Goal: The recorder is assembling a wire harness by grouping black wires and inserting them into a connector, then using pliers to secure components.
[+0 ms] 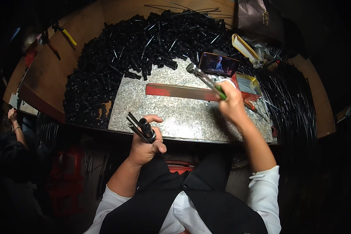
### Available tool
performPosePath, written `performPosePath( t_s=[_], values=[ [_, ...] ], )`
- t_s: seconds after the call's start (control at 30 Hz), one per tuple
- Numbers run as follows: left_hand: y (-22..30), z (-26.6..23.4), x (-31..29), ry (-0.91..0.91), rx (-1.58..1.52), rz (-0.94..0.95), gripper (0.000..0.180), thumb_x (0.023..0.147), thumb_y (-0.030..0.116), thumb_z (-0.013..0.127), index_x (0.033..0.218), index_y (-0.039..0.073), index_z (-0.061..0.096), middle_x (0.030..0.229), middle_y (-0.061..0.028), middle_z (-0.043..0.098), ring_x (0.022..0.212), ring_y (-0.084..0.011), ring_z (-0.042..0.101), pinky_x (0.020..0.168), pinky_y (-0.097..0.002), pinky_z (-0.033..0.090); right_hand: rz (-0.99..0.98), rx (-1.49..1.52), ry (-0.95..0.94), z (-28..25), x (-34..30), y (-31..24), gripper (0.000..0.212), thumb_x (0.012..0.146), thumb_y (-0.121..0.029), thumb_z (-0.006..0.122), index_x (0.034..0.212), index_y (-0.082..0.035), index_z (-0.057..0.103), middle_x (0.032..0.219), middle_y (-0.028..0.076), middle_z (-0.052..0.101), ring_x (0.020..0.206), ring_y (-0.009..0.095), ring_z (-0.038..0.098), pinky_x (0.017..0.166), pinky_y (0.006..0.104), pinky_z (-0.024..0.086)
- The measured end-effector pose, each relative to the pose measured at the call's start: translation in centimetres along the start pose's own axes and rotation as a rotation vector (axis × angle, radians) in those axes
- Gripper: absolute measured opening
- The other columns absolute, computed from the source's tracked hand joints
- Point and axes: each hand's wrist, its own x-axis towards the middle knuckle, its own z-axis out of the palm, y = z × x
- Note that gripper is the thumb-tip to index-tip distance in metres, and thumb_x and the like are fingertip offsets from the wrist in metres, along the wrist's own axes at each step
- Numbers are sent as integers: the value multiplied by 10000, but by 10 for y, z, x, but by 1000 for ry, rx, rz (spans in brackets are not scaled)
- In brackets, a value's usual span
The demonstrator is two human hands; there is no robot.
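My left hand (143, 150), in front of the worktop's near edge, holds a black tubular part (145, 126) with several thin dark rods beside it. Its thumb and a forefinger reach away from the part while the other fingers wrap it. My right hand (231, 100) is closed around the green handle of a hammer (203, 78), raised over the right side of the worktop with its round metal head pointing up and left. Below the hammer lies a long metal bar (175, 90) with worn red paint, partly hidden at its right end by the hand.
A big heap of black tubular parts (93, 70) rings the speckled metal worktop (144, 113). At the back right stand a phone (218, 64) playing a video, a red box (249, 86) and an orange-handled tool (251, 106). Thin black rods (288, 101) lie farther right. Another person's hand (12, 114) is at far left.
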Motion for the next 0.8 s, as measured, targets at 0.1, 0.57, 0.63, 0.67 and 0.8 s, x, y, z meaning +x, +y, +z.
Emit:
performPosePath(
  t_s=[0.1,0.57,0.63,0.67,0.8],
  values=[
    [-1,11,1,1,28,27,824,597,453,812,1145,-22,421,576,82,449,532,3,404,517,-151,297,170,479,-133,15,-21,-62,51,850,-13,501,868,-18,548,788,69,577,754,166,574,711,297,468],
    [-3,6,-9,19,64,72,516,571,447,807,789,0,671,1159,-56,479,958,-137,534,783,-274,457,-55,643,-131,45,-44,-128,144,756,-5,634,885,7,572,808,132,573,722,283,598,642,332,473],
    [-3,0,-10,-35,111,41,530,570,447,807,845,13,675,1151,-59,482,940,-131,540,795,-281,456,-37,663,-162,46,-45,-128,141,755,-4,636,878,5,568,806,131,571,723,282,597,643,333,473],
    [-2,0,-10,-33,109,42,530,570,447,807,845,13,675,1151,-59,482,940,-131,540,795,-281,456,-18,684,-190,46,-46,-128,138,753,-4,637,871,3,565,804,129,570,724,280,596,644,334,473],
    [1,5,-10,13,30,54,568,559,437,819,875,3,636,1046,-44,542,919,-100,551,779,-265,459,17,741,-183,49,-45,-131,125,753,7,629,855,0,557,808,128,569,727,278,595,645,336,474]
  ],
)
